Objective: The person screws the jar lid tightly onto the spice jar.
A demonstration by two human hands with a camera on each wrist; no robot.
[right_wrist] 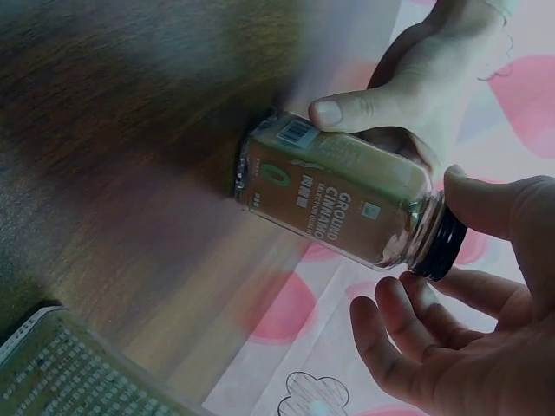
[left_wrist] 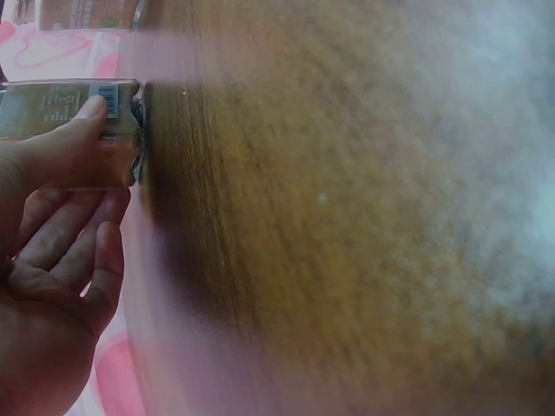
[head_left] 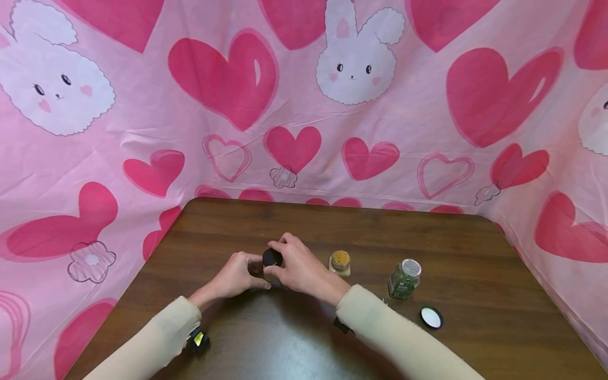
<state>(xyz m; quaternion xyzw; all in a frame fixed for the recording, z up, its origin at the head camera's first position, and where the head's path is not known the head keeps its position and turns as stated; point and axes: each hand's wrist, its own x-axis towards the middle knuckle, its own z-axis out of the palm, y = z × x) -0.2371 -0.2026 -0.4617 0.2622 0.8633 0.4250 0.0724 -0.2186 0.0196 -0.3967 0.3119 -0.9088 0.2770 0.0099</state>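
A clear jar labelled ground cinnamon (right_wrist: 334,191) stands upright on the table, filled with brown powder and topped by a black cap (right_wrist: 440,247). My left hand (head_left: 236,275) grips the jar's body, thumb on the label near the barcode and fingers round the far side. From above, my right hand (head_left: 301,265) pinches the cap between thumb and fingers, its other fingers loosely bent. In the head view the hands hide most of the jar, while the cap (head_left: 273,257) shows between them.
To the right stands a small jar of yellow powder (head_left: 340,262) without its cap. Farther right is a jar of green flakes (head_left: 404,279) with a perforated shaker top. In front of that lies an upturned black lid (head_left: 431,317), white inside. Patterned pink cloth (head_left: 304,111) surrounds the wooden table.
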